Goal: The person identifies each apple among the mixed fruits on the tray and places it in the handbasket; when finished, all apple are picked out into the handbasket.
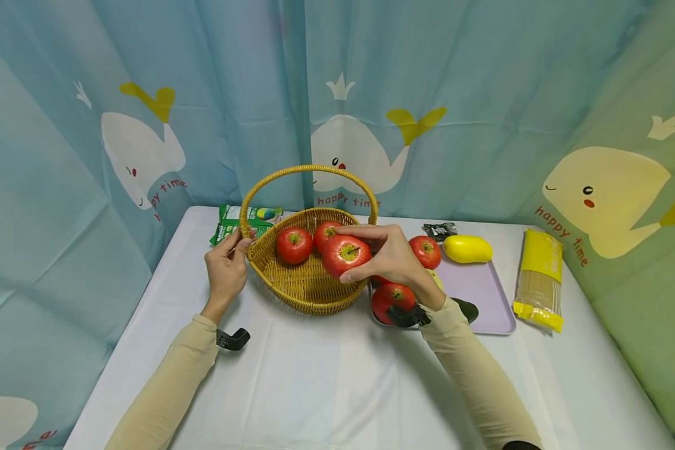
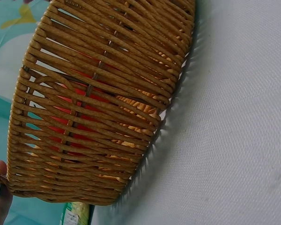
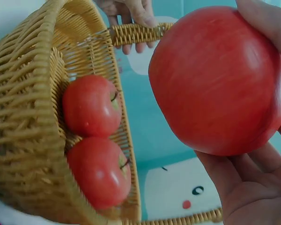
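A wicker basket with a tall arched handle stands on the table, two red apples inside it. My left hand pinches the foot of the handle at the basket's left end; in the left wrist view only fingertips show beside the woven wall. Above the basket's right side, my right hand holds another red apple between thumb and fingers. The right wrist view shows this held apple close up, apart from the two apples in the basket.
Right of the basket lies a lilac tray with more red apples, a yellow mango-shaped fruit and a dark green item. A yellow noodle packet lies farther right. Behind are a green packet and a small black packet.
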A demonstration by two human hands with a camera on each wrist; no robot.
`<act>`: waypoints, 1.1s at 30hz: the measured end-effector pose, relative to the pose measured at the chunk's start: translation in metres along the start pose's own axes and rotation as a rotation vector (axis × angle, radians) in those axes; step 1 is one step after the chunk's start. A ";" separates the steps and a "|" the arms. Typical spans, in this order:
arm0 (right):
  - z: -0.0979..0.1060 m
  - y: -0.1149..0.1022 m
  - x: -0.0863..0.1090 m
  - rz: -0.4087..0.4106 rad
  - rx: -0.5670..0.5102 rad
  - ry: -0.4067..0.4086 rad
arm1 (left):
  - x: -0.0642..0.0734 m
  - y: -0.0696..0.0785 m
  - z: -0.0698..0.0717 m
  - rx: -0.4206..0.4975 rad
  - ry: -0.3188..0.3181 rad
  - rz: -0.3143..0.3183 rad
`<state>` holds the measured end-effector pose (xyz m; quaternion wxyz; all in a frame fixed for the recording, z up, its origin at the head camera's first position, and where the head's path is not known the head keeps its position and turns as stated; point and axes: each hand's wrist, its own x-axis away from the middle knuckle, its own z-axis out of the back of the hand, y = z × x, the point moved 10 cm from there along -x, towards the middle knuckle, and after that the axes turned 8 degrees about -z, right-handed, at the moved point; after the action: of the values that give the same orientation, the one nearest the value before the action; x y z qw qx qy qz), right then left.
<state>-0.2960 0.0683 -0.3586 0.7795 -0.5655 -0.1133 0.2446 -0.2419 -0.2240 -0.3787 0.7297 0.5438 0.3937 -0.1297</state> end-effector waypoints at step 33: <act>-0.063 0.039 -0.066 -0.123 0.129 -0.222 | -0.001 0.000 -0.001 0.002 -0.007 -0.015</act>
<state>-0.3334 -0.0079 -0.4098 0.8104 -0.4756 -0.2174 0.2641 -0.2432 -0.2236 -0.3778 0.7295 0.5409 0.3953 -0.1375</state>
